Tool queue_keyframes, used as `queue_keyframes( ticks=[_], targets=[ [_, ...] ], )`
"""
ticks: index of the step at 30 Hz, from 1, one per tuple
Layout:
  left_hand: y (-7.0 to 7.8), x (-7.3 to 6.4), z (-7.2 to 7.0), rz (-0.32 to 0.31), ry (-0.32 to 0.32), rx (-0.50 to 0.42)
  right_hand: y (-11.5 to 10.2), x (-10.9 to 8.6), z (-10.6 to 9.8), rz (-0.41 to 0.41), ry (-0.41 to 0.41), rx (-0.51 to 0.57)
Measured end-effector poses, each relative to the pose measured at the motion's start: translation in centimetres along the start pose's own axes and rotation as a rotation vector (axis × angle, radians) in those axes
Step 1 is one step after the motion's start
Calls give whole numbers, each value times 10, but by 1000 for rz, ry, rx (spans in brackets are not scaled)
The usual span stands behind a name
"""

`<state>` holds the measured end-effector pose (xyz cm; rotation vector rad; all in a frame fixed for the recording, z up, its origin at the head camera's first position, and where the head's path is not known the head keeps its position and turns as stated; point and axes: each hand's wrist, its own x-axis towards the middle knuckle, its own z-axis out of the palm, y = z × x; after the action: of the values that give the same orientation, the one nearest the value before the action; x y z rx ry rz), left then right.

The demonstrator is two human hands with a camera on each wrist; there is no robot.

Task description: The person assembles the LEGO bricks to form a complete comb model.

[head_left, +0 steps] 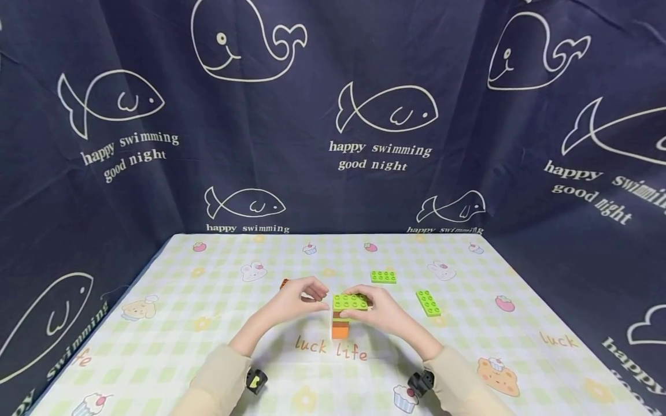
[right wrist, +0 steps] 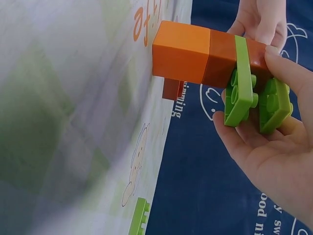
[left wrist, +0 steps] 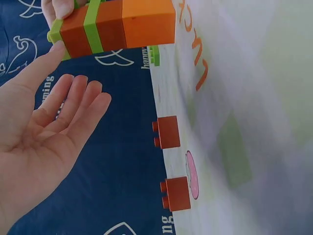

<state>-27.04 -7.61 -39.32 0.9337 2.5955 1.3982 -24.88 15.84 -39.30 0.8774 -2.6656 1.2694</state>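
Observation:
A small toy brick tower (head_left: 340, 331) stands on the table in the middle. From the bottom it has an orange brick (right wrist: 181, 51), a brown brick (right wrist: 219, 59), a thin green plate (right wrist: 239, 100), another brown brick (right wrist: 257, 61) and a green studded top plate (head_left: 350, 301). Both green plates jut out to the right. My right hand (head_left: 387, 309) grips the tower's upper part, thumb on the near side, fingers round behind. On the left, my left hand (head_left: 296, 297) has its fingers loosely extended, and its thumb tip is right at the top plate's edge.
Two loose green plates lie beyond the right hand, one farther back (head_left: 383, 277) and one to the right (head_left: 428, 303). Two brown bricks, one nearer (left wrist: 168, 132) and one farther (left wrist: 178, 194), sit on the left, mostly hidden behind the left hand in the head view.

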Motion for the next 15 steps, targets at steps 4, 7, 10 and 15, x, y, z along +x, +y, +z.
queue_keyframes(
  ticks=[4,7,10,15],
  targets=[
    [-1,4,-2,-6,41,-4,0,0,-1,1,0,-8],
    [-1,7,-3,-7,62,-6,-1,0,-1,1,0,-9],
    [-1,9,-4,-7,72,-9,-2,-1,-2,5,-1,-3],
    [-7,13,-6,-5,98,-24,-3,-1,-2,10,-2,2]
  ],
)
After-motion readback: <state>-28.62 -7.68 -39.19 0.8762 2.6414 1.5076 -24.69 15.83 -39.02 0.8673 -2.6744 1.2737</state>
